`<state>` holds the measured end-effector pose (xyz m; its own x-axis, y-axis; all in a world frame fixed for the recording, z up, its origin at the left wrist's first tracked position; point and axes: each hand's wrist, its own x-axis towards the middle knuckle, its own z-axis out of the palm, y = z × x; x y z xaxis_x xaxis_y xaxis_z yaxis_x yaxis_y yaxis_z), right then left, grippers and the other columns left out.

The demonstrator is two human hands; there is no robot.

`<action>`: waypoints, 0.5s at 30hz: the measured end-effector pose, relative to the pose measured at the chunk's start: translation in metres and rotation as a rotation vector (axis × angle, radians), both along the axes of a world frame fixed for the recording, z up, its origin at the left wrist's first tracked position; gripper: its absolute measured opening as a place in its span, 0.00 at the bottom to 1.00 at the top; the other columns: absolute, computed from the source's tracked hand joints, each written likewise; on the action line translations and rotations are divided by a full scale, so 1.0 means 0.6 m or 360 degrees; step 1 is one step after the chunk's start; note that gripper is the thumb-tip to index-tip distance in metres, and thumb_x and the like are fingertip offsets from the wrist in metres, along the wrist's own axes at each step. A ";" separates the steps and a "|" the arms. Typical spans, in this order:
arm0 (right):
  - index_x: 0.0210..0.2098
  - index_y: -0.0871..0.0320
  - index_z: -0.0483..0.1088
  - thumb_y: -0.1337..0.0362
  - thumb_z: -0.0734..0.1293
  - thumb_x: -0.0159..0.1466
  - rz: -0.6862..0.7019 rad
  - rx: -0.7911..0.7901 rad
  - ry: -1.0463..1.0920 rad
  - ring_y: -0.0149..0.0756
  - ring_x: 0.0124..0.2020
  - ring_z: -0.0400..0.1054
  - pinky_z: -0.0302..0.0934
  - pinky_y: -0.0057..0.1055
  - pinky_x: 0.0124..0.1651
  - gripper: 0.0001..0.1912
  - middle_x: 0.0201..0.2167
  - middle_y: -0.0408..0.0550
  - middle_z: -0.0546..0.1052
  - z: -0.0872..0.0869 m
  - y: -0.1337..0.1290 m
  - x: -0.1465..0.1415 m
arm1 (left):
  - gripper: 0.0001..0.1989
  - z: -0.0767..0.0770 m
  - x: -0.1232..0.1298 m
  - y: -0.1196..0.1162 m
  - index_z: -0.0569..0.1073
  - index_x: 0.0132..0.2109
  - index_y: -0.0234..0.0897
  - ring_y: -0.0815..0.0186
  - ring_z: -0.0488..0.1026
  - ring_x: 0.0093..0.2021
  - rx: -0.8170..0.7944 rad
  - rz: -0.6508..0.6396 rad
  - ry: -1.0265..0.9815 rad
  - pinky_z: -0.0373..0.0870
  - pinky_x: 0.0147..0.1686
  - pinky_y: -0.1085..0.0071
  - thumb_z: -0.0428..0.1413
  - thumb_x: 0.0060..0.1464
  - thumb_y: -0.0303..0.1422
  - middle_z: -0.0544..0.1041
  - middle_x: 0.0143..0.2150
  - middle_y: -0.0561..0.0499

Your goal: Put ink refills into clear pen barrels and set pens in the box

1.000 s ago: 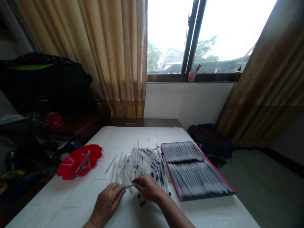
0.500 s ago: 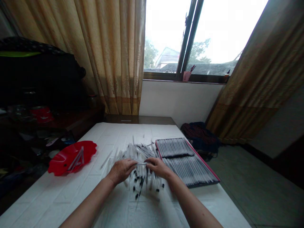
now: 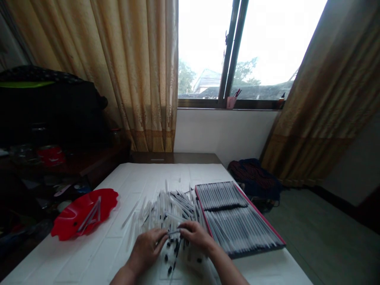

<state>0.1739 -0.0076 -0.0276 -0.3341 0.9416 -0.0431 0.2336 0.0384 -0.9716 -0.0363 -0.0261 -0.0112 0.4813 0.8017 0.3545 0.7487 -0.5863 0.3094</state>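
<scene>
While the left hand (image 3: 145, 251) and right hand (image 3: 196, 235) pinch one slim clear pen tube (image 3: 174, 232) at its ends (grip narrow on both), a loose heap of tubes (image 3: 169, 208) lies at 12 o'clock on the white worktop (image 3: 74, 257). Black pen tips (image 3: 166, 258) scatter at 6 o'clock, a pink-rimmed tray (image 3: 261, 215) of ranked pens at 3 o'clock, a red plate (image 3: 68, 221) at 9 o'clock.

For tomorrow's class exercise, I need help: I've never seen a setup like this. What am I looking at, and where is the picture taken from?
There is no machine here: a camera worn on a person's head looks down at their own hands. The right hand seems to pinch a thin clear tube, with the left hand beside it. On the white-covered table lie a heap of clear pen tubes, a pink-edged tray of neat rows, and a red dish.
</scene>
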 end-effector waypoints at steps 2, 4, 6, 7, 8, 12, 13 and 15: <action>0.32 0.59 0.74 0.62 0.62 0.56 -0.0071 -0.0008 0.0036 0.28 0.20 0.62 0.57 0.24 0.23 0.11 0.21 0.39 0.69 -0.007 -0.008 -0.004 | 0.10 -0.020 0.001 -0.007 0.75 0.42 0.47 0.67 0.79 0.35 0.0052 -0.0003 -0.0118 0.72 0.34 0.77 0.49 0.59 0.35 0.81 0.35 0.54; 0.31 0.59 0.73 0.60 0.62 0.56 -0.0128 -0.0006 0.0059 0.29 0.21 0.63 0.57 0.24 0.24 0.11 0.22 0.39 0.69 -0.014 -0.012 -0.008 | 0.10 -0.035 0.002 -0.005 0.75 0.41 0.48 0.67 0.79 0.34 0.0100 -0.0018 -0.0158 0.73 0.33 0.78 0.48 0.60 0.36 0.81 0.34 0.55; 0.30 0.58 0.73 0.59 0.63 0.55 -0.0172 -0.0012 0.0071 0.29 0.22 0.63 0.57 0.24 0.24 0.10 0.21 0.39 0.69 -0.022 -0.010 -0.011 | 0.11 -0.043 0.002 0.002 0.75 0.41 0.48 0.67 0.79 0.33 0.0162 -0.0036 -0.0166 0.74 0.31 0.79 0.48 0.60 0.36 0.81 0.33 0.55; 0.30 0.58 0.73 0.59 0.62 0.55 -0.0190 -0.0019 0.0076 0.29 0.21 0.62 0.57 0.24 0.24 0.10 0.20 0.38 0.68 -0.026 -0.007 -0.012 | 0.11 -0.045 0.002 0.007 0.75 0.41 0.48 0.67 0.79 0.32 0.0182 -0.0050 -0.0168 0.74 0.31 0.79 0.48 0.60 0.36 0.81 0.32 0.55; 0.29 0.58 0.73 0.59 0.62 0.55 -0.0206 -0.0026 0.0080 0.29 0.21 0.62 0.57 0.23 0.23 0.10 0.20 0.38 0.68 -0.030 -0.005 -0.013 | 0.11 -0.045 0.002 0.012 0.74 0.41 0.48 0.68 0.79 0.31 0.0192 -0.0065 -0.0171 0.74 0.31 0.79 0.48 0.59 0.35 0.81 0.32 0.55; 0.29 0.58 0.73 0.61 0.62 0.54 -0.0250 -0.0036 0.0085 0.28 0.21 0.62 0.57 0.23 0.24 0.10 0.19 0.38 0.68 -0.042 0.005 -0.014 | 0.11 -0.043 0.001 0.023 0.75 0.41 0.49 0.68 0.79 0.30 0.0202 -0.0107 -0.0203 0.74 0.31 0.80 0.48 0.59 0.36 0.81 0.32 0.55; 0.30 0.58 0.73 0.62 0.61 0.53 -0.0257 -0.0032 0.0081 0.29 0.22 0.63 0.57 0.23 0.25 0.10 0.20 0.39 0.69 -0.044 0.006 -0.015 | 0.11 -0.045 0.001 0.024 0.75 0.42 0.50 0.68 0.79 0.30 0.0213 -0.0109 -0.0212 0.74 0.31 0.80 0.48 0.59 0.37 0.81 0.32 0.55; 0.30 0.58 0.74 0.63 0.61 0.53 -0.0266 -0.0021 0.0067 0.31 0.23 0.65 0.58 0.24 0.27 0.10 0.20 0.39 0.70 -0.047 0.007 -0.016 | 0.12 -0.053 -0.001 0.027 0.75 0.41 0.50 0.68 0.79 0.29 0.0250 -0.0107 -0.0221 0.74 0.30 0.80 0.47 0.60 0.38 0.81 0.31 0.54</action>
<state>0.1644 -0.0033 -0.0558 -0.1748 0.9836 -0.0448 0.1946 -0.0101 -0.9808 -0.0371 -0.0102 -0.0433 0.4696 0.6993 0.5390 0.6629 -0.6825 0.3080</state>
